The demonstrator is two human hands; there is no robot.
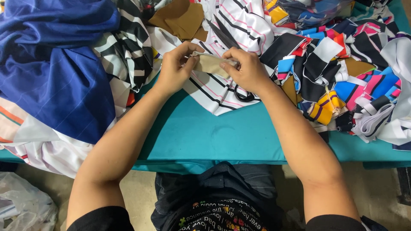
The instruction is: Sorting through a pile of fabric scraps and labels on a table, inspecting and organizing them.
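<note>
**Tan strip held between both hands, work seemingly at an early stage**

Fabric fills the scene from the left: a blue cloth (47, 64) lies heaped at the far left of the teal tabletop (214, 137), with black-and-white striped cloth (124, 51) just beside it. Next comes the left hand (173, 68), its grip pinched shut on the left end of a small tan strip (209, 63). The strip hangs just above a white pink-striped cloth (222, 92), its long axis running roughly left to right and dipping slightly toward the right. The right hand (244, 70) closes its grip on the strip's right end, thumb and fingertips pressing the edge. Black scissors (245, 96) lie partly hidden beneath that hand. Further right sits a pile of coloured scraps (338, 81).

Judging by how things lie, little looks finished: more brown pieces (182, 19) wait behind the hands, and the strip appears only in mid-handling, whether being folded or straightened I cannot tell.
</note>
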